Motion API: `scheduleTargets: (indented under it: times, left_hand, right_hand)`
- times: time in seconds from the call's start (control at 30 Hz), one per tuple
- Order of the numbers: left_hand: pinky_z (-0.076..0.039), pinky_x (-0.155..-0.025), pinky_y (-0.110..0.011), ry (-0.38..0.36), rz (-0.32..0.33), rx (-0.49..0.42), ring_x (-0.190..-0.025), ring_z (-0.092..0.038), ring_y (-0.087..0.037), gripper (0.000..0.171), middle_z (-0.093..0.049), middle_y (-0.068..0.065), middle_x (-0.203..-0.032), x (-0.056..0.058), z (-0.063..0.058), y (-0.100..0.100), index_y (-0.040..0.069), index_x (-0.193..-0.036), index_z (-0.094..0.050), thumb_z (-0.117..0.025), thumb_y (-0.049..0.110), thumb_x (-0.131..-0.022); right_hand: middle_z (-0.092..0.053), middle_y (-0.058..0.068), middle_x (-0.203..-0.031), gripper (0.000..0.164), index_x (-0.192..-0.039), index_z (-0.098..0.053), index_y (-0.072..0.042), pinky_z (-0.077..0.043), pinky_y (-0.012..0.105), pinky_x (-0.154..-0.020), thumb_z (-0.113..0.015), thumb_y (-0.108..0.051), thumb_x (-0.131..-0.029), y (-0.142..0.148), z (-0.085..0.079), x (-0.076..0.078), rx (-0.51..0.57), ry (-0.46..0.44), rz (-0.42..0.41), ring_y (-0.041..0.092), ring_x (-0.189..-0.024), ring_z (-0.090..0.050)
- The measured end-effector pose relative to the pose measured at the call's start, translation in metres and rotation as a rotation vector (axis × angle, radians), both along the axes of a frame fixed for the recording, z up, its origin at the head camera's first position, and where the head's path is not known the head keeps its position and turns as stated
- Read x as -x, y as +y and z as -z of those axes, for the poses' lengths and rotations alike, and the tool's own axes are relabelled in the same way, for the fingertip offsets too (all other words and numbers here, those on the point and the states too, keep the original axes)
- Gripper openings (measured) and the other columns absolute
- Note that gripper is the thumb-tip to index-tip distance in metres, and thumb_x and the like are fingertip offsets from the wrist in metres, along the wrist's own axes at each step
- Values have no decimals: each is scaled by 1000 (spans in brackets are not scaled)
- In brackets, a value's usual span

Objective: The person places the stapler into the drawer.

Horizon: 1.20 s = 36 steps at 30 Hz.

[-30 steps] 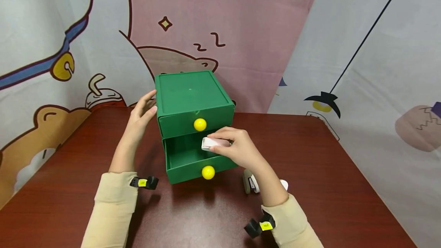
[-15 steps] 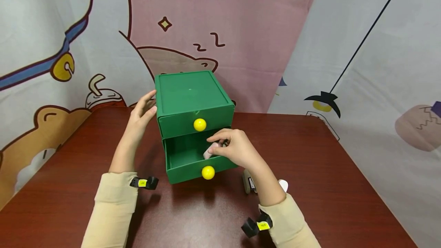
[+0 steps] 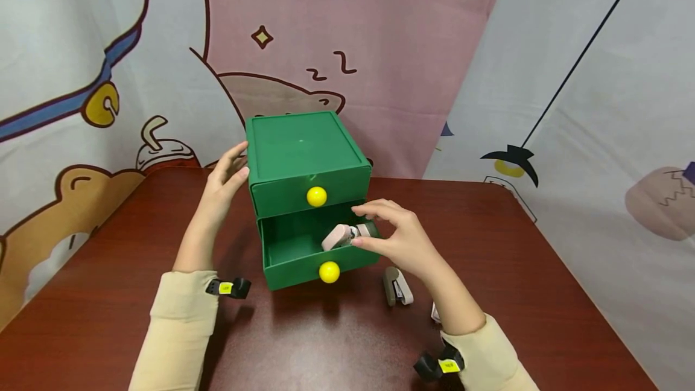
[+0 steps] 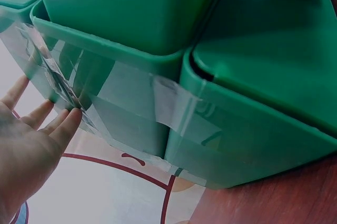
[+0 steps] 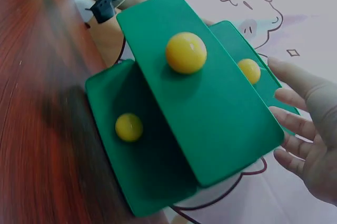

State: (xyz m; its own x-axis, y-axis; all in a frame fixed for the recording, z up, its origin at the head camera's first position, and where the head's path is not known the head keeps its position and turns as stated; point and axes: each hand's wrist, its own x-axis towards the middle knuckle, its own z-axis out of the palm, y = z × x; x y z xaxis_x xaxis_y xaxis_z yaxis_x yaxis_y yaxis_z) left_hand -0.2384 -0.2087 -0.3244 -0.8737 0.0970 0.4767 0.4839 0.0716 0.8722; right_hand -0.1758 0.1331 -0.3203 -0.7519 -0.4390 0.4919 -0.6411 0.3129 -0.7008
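Observation:
A green drawer cabinet (image 3: 304,146) with yellow knobs stands on the table, one drawer (image 3: 295,267) pulled out. Inside that drawer lies a pale pink stapler (image 3: 338,237), its right end partly hidden by my right hand. My right hand (image 3: 399,234) hovers at the drawer's right side, thumb and fingers spread apart around nothing. In the right wrist view its fingers (image 5: 297,124) are loosely bent beside the cabinet. My left hand (image 3: 219,183) rests with extended fingers against the cabinet's left side, where the left wrist view shows clear tape (image 4: 174,103).
A grey-and-white stapler (image 3: 398,286) lies on the brown table (image 3: 516,270), right of the drawer. A small white thing (image 3: 435,314) is mostly hidden behind my right forearm. A cartoon-printed cloth (image 3: 391,65) hangs behind the table.
My right hand lowered the pale pink stapler into the pulled-out drawer, let it go and drew back to the right. My left hand has stayed against the cabinet.

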Motion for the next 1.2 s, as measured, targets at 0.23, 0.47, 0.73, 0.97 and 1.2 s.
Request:
scheduleTargets:
  times: [0.23, 0.47, 0.73, 0.97, 1.2]
  left_hand:
    - [-23, -107, -52, -7, -5, 14, -137, -29, -26, 53, -34, -13, -148, -1, -1, 0, 14, -150, -33, -47, 19, -100]
    - [-23, -107, -52, -2, -3, 12, -137, -29, -26, 52, -34, -14, -148, -1, -1, 1, 13, -150, -33, -47, 17, -100]
    - [-24, -106, -52, -10, -6, 10, -137, -29, -27, 52, -35, -14, -147, -1, -1, 0, 13, -150, -33, -47, 18, -100]
    - [-25, -106, -50, -9, -7, 4, -137, -29, -27, 52, -36, -15, -146, -1, 0, 1, 12, -150, -33, -46, 17, -100]
    - [-26, -106, -50, -7, -13, 8, -137, -30, -27, 51, -37, -15, -145, -1, 0, 1, 12, -150, -34, -46, 17, -100]
  right_hand:
    - [-62, -2, -114, 55, -125, -63, -15, -44, 35, -87, -84, -16, -74, 21, 4, -5, -56, 35, 23, 20, -100, -56]
    - [-61, -5, -111, 55, -123, -60, -17, -44, 34, -86, -85, -20, -73, 43, 12, -7, -125, -18, 61, 13, -100, -53]
    - [-58, -7, -115, 62, -125, -59, -15, -44, 37, -87, -87, -22, -70, 66, 30, -5, -231, -70, -28, 13, -101, -53]
    - [-57, -3, -120, 66, -130, -57, -16, -46, 40, -88, -85, -31, -72, 80, 44, -4, -318, -151, -97, 23, -106, -53]
    - [-57, 9, -124, 73, -132, -55, -7, -44, 41, -90, -85, -33, -71, 91, 59, 0, -376, -221, -158, 24, -108, -53]
